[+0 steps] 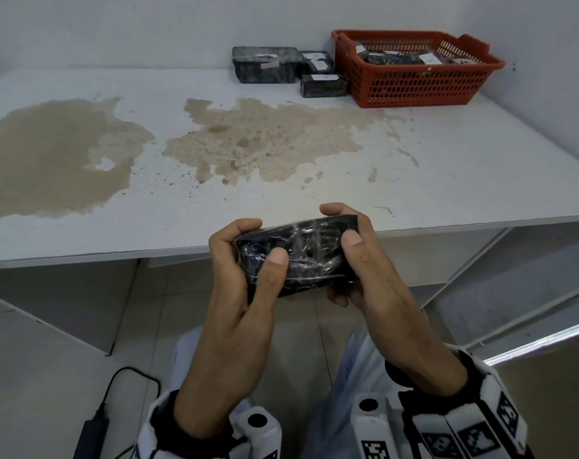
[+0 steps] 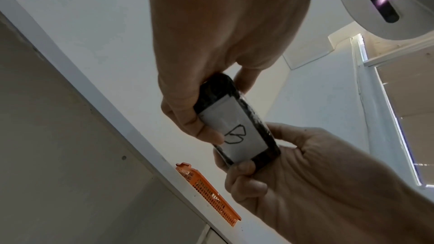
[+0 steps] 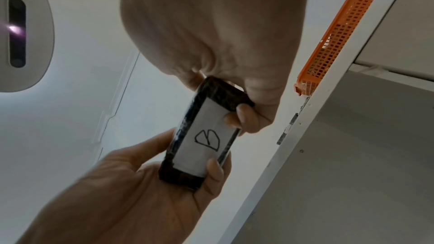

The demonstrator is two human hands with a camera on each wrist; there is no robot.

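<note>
Package (image 1: pixel 308 250), black and film-wrapped, is held over the table (image 1: pixel 447 193) edge at 6 o'clock: left hand (image 1: pixel 235 276) curled round its left end, right hand (image 1: pixel 370 270) clamped on its right end. Its white label (image 2: pixel 233 129), marked B, faces down; a red basket (image 1: pixel 413 87) stands at 1 o'clock.

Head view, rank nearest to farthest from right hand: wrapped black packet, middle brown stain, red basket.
1. wrapped black packet: gripped in the right hand itself.
2. middle brown stain: ahead, slightly left, halfway back.
3. red basket: far right back corner.
</note>
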